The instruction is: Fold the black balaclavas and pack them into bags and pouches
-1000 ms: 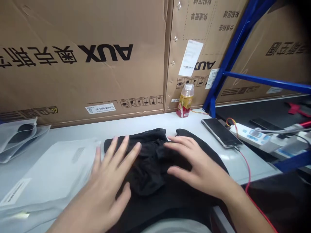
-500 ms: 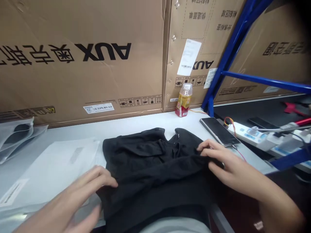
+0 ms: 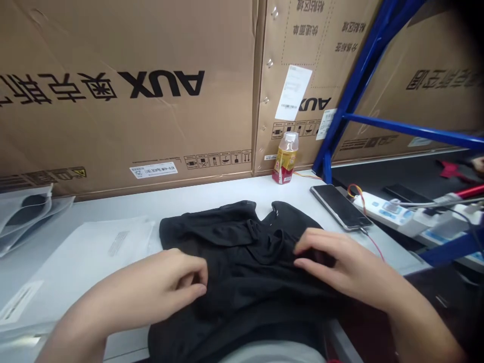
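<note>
A black garment (image 3: 242,272) lies rumpled on the white table, its lower part hanging over the front edge. Over its left side is my left hand (image 3: 176,282), thumb and fingertips brought together; whether cloth is between them is too small to tell. On the right part of the cloth, my right hand (image 3: 327,254) has its fingers curled with the thumb apart below them, and nothing is visibly gripped. Folds with a small loop of fabric lie between both hands.
Clear plastic bags (image 3: 94,252) lie at the left. Large cartons (image 3: 132,131) stand behind the table (image 3: 212,194). A bottle (image 3: 286,159), a phone (image 3: 340,205), a power strip (image 3: 383,207) and a blue rack (image 3: 342,118) are on the right. Part of another person's hand shows at the far right edge.
My left hand has moved right and inward over the cloth, its fingers closing. My right hand has shifted slightly left and let go of the raised fold, which now lies lower.
</note>
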The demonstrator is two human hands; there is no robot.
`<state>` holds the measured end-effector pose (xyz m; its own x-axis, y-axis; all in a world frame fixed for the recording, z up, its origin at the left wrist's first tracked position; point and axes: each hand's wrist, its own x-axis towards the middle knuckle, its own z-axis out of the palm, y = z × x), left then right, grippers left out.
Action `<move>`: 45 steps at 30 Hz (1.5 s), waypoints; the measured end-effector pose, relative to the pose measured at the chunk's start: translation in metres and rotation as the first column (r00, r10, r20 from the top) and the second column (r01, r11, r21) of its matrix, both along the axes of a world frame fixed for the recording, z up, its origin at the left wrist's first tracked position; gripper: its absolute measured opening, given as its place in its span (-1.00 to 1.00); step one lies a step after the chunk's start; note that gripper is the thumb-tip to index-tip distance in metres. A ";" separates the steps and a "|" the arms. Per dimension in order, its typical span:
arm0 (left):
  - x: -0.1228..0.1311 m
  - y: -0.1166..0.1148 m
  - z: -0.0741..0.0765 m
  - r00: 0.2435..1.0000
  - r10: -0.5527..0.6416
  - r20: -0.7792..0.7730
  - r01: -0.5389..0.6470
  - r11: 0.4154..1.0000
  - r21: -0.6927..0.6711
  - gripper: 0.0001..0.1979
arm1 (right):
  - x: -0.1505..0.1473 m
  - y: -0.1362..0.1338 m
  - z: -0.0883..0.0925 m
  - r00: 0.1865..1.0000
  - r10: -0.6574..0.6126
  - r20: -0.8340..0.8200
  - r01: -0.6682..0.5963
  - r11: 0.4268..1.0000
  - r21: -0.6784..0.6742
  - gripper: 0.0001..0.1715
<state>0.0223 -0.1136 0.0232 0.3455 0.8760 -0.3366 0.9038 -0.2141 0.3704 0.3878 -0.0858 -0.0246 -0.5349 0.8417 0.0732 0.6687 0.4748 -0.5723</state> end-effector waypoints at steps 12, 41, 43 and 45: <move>0.052 0.031 -0.025 0.964 0.119 -0.238 0.020 0.859 0.511 -0.30 | -0.014 0.042 0.004 0.842 -0.538 -0.043 0.517 0.781 0.352 -0.78; 0.078 0.086 -0.042 0.937 -0.030 -0.349 0.251 0.754 0.607 -0.52 | -0.033 0.046 -0.017 0.785 -0.558 0.270 0.413 0.795 0.444 -0.72; 0.078 0.068 -0.041 0.937 -0.026 -0.347 0.251 0.741 0.623 -0.47 | -0.025 0.045 -0.016 0.777 -0.582 0.242 0.457 0.784 0.420 -0.74; 0.074 0.040 -0.041 0.940 -0.075 -0.332 0.272 0.752 0.600 -0.38 | -0.021 0.036 -0.015 0.788 -0.593 0.168 0.476 0.758 0.446 -0.71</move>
